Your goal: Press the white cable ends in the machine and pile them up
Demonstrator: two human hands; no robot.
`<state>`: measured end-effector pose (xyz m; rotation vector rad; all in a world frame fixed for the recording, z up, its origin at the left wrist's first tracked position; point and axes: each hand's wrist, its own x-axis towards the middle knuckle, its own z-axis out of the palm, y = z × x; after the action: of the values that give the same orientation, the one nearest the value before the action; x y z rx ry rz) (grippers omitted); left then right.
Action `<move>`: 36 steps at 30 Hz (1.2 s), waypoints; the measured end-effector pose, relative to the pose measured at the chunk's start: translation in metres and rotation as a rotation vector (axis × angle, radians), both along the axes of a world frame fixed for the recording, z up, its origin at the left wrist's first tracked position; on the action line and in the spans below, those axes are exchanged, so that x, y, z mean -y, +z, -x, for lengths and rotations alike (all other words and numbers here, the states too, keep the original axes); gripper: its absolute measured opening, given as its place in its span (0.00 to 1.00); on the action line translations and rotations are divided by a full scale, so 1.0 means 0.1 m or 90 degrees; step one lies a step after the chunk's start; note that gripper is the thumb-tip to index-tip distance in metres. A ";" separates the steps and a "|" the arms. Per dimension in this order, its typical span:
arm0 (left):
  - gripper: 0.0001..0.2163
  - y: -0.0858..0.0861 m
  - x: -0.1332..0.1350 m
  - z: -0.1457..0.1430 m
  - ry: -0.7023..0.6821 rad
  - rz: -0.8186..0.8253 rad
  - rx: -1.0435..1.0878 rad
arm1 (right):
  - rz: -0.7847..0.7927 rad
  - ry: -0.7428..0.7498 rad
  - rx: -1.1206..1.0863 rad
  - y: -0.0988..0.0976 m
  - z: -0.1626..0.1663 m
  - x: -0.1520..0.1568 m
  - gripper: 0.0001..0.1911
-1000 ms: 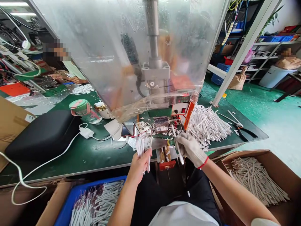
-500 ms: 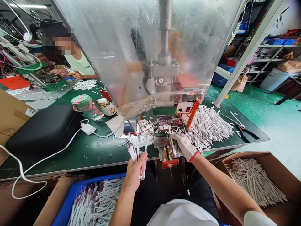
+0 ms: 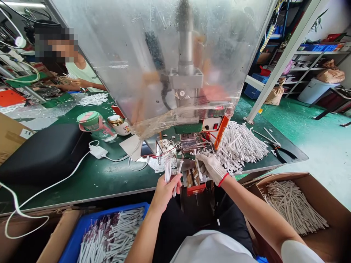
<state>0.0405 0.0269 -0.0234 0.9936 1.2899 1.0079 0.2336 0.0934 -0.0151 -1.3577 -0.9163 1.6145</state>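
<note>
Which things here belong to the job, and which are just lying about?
In use: bare left hand, gloved right hand, white lengths, bench press, bench pile, cardboard box, blue crate.
Lying about: pliers, green-lidded tumbler, mug, charger.

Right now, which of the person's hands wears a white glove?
The right hand wears the glove, with a red wrist band; the left hand is bare, holding white sticks.
</note>
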 end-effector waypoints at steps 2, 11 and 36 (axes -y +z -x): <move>0.19 0.00 -0.05 -0.04 -0.013 -0.013 -0.073 | -0.012 0.006 0.045 0.00 -0.02 0.00 0.15; 0.16 0.26 -0.12 -0.19 -0.094 -0.121 -0.243 | -0.274 0.040 0.185 0.18 -0.05 0.25 0.16; 0.15 0.12 -0.56 -0.50 -0.029 -0.020 -0.182 | -0.168 -0.225 0.109 0.29 -1.93 -0.66 0.11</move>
<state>0.0903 0.0828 -0.0110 1.2184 1.4798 0.8753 0.4269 0.1594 0.0135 -1.3939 -0.8941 1.0847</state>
